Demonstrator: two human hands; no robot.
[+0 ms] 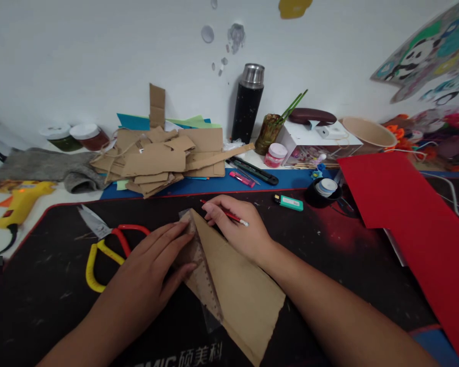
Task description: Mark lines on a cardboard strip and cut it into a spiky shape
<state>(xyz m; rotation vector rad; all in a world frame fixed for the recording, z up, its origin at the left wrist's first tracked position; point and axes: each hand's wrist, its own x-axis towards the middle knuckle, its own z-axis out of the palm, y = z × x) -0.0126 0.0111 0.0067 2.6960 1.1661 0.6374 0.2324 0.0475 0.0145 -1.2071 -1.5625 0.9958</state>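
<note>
While our flattened left hand (pixel 156 260) pins a ruler (pixel 204 280) slanting down the cardboard's (pixel 243 290) left, our right hand (pixel 245 227) pinches a pencil (pixel 234 217) at its right.

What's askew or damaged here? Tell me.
The cardboard piece beneath the clear ruler has a wavy, uneven lower-right end, unlike its straighter sides; behind, cardboard scraps lie in a jumbled heap.

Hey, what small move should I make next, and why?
Perhaps bring the red pencil to the edge of the clear ruler: your left hand presses it onto the cardboard and your right hand holds the pencil near the ruler's far end.
</note>
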